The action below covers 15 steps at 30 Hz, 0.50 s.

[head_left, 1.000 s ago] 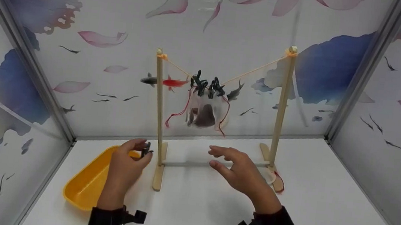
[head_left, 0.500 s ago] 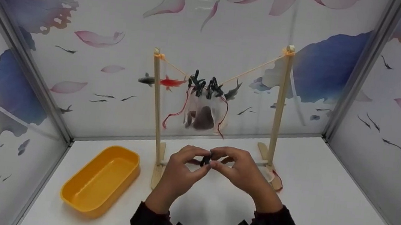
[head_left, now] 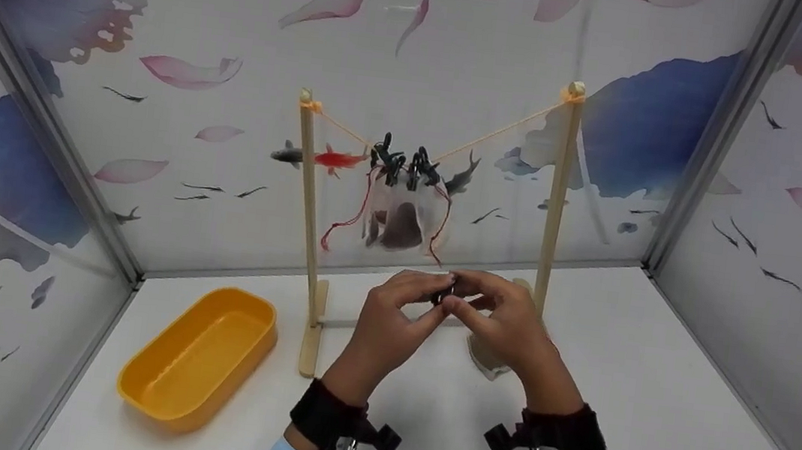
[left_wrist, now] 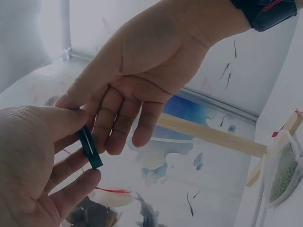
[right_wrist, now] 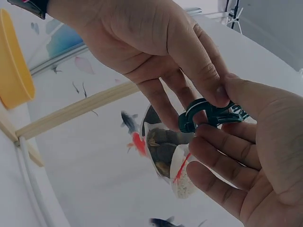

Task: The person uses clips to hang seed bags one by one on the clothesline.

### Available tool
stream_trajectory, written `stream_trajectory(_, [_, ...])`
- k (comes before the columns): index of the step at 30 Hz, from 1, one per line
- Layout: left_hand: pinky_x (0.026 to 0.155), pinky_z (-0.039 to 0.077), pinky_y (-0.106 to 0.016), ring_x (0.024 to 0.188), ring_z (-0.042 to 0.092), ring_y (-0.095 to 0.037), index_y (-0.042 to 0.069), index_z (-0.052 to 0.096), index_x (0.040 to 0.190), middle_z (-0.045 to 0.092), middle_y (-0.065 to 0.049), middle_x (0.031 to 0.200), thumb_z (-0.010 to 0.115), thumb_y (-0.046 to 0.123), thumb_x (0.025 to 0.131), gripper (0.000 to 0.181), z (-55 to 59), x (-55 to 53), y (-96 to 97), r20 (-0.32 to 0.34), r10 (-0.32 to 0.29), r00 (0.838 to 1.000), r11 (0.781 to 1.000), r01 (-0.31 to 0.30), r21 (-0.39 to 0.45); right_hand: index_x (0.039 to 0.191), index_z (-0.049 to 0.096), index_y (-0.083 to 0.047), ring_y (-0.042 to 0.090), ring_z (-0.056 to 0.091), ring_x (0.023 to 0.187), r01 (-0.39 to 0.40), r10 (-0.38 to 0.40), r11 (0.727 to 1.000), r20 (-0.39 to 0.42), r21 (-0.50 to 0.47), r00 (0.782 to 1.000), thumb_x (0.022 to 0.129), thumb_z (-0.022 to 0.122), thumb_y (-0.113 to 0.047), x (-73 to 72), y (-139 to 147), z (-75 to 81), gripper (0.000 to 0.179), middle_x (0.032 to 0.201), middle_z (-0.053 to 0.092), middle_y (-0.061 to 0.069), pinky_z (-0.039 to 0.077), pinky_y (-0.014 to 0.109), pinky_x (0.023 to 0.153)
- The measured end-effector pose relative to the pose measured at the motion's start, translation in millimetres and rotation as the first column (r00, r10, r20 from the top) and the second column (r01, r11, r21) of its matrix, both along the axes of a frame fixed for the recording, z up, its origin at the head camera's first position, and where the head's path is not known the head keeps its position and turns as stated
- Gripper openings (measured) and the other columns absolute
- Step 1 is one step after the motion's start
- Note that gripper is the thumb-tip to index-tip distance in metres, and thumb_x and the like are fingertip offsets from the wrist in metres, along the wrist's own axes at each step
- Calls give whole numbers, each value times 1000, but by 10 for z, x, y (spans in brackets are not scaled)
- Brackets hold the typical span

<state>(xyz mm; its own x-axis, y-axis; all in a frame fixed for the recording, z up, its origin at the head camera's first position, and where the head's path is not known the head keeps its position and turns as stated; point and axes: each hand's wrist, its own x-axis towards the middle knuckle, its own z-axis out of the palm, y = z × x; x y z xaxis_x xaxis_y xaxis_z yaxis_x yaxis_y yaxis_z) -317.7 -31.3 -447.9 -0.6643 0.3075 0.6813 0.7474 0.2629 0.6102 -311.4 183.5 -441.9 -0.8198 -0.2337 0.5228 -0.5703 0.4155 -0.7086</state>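
My left hand (head_left: 389, 326) and right hand (head_left: 514, 328) meet in front of the hanging bags, fingertips together on a small dark green plastic clip (right_wrist: 208, 116). Thumbs and forefingers of both hands pinch it. In the left wrist view the clip (left_wrist: 90, 147) shows edge-on between the fingers. Behind the hands, translucent drawstring bags (head_left: 402, 217) with red cords hang from an orange string (head_left: 506, 130), held by several dark clips (head_left: 419, 167). The right wrist view shows dark pieces in one bag (right_wrist: 163, 146) and white grains in another (right_wrist: 183, 189).
Two wooden posts (head_left: 307, 222) carry the sagging string, with a bar low between them. A yellow tray (head_left: 197, 356) stands at the left of the white table (head_left: 675, 407). A bag of greenish grains (left_wrist: 286, 172) lies by the right post, partly hidden by my right hand in the head view.
My left hand has brought the clip from over the yellow tray to the right, where my right hand joined it. Both hands have since risen slightly toward the hanging bags.
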Motion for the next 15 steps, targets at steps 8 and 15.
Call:
stream_trajectory(8, [104, 66, -35, 138, 71, -24, 13, 76, 146, 74, -7, 146, 81, 13, 107, 39, -147, -89, 292, 170, -7, 985, 1000, 2, 28, 130, 78, -6, 16, 82, 100, 207, -208, 976, -13, -74, 978, 107, 82, -20, -34, 187, 31, 27, 106, 87, 4, 61, 16, 88])
stream_trajectory(15, [111, 60, -36, 142, 63, -20, 19, 73, 146, 68, 0, 150, 71, 22, 113, 33, -642, -184, 683, 366, 34, 930, 979, 43, -200, 123, 80, -5, 9, 80, 89, 352, -362, 920, -29, -174, 932, 111, 77, -24, -66, 369, 31, 23, 97, 87, 6, 57, 13, 80])
